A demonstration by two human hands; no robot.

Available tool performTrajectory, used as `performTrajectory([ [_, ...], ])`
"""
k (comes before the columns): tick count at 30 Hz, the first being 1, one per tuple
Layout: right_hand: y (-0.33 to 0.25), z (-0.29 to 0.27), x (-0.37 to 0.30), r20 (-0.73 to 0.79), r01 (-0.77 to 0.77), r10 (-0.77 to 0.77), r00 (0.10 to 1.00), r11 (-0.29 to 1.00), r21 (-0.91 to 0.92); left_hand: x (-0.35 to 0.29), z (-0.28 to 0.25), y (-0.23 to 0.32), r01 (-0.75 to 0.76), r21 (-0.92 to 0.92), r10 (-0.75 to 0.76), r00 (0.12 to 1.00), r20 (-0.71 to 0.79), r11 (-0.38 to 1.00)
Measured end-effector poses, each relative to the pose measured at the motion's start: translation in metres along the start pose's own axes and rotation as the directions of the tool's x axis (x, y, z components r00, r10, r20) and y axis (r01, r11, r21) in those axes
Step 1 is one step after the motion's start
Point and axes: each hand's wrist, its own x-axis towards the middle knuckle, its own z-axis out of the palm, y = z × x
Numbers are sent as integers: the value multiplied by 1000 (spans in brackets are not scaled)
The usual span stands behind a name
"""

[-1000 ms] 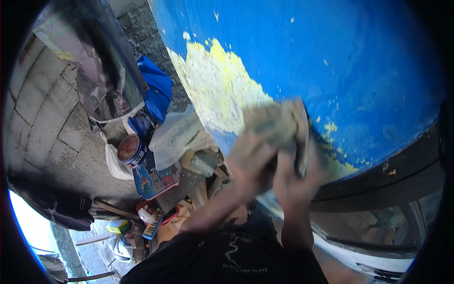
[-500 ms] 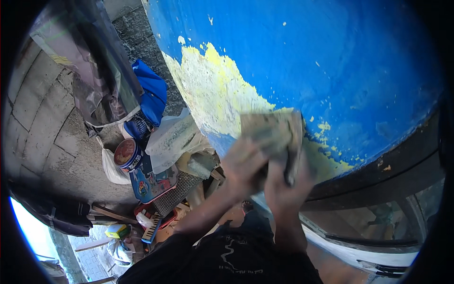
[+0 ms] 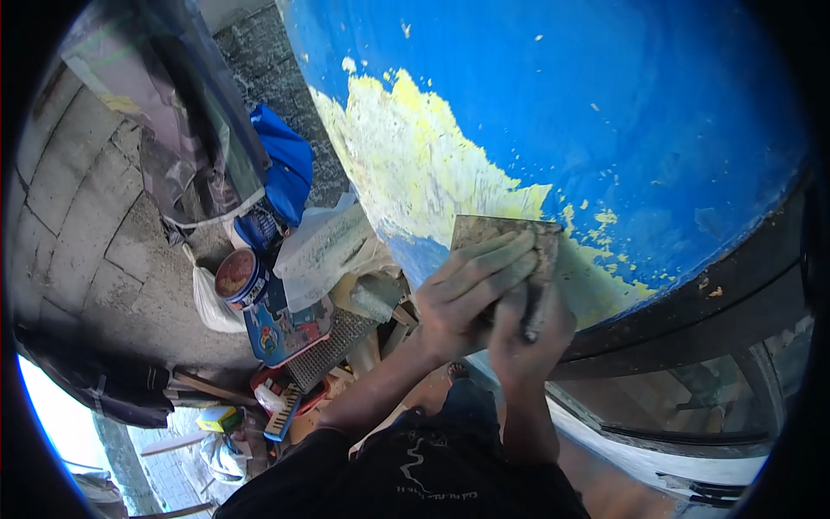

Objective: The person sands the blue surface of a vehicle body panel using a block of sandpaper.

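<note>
A flat, grimy rectangular scraper plate (image 3: 477, 228), with a thicker worn strip along its right side, is held against a curved blue-painted panel (image 3: 571, 95). My left hand (image 3: 471, 290) grips the plate, its fingers lying together across the face. Closed round the thick strip at the near right is my right hand (image 3: 532, 342). Beyond the plate a pale patch (image 3: 398, 156) with ragged yellow edges breaks the blue paint. Small yellow flecks dot the blue to the right. The plate's near edge is partly hidden by my hands.
Down to the left are a paint tin (image 3: 239, 277), a white plastic bag (image 3: 216, 303), crumpled plastic sheeting (image 3: 320, 255) and a blue bag (image 3: 285, 164). A toy keyboard (image 3: 282, 415) lies lower. Dark framed glass (image 3: 674, 406) borders the panel at the right.
The plate has moved toward me over the panel, with both hands on it, baring a pale and yellow strip at its far edge. My hands were blurred before; the whole view has shifted slightly.
</note>
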Motion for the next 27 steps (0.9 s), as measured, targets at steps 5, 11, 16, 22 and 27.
performTrajectory([
  [5, -4, 2, 1, 42, -8, 6, 999, 998, 62, -6, -8, 4, 14, 26, -14, 999, -29, 1000],
  [11, 7, 0, 11, 83, -83, 78, 994, 995, 56, 8, 4, 0, 58, 99, -48, 993, -105, 993],
  [16, 7, 5, 19, -20, -78, 82, 996, 984, 157, 13, 16, -3, -32, 41, 37, 988, -148, 999],
  [22, -3, 12, 25, 4, -79, 80, 997, 974, 215, 8, 3, -1, 30, 52, -25, 994, -104, 998],
  [27, -16, 8, 37, 90, -65, 55, 994, 992, 108, 21, -16, 0, 184, 33, -180, 980, -88, 982],
])
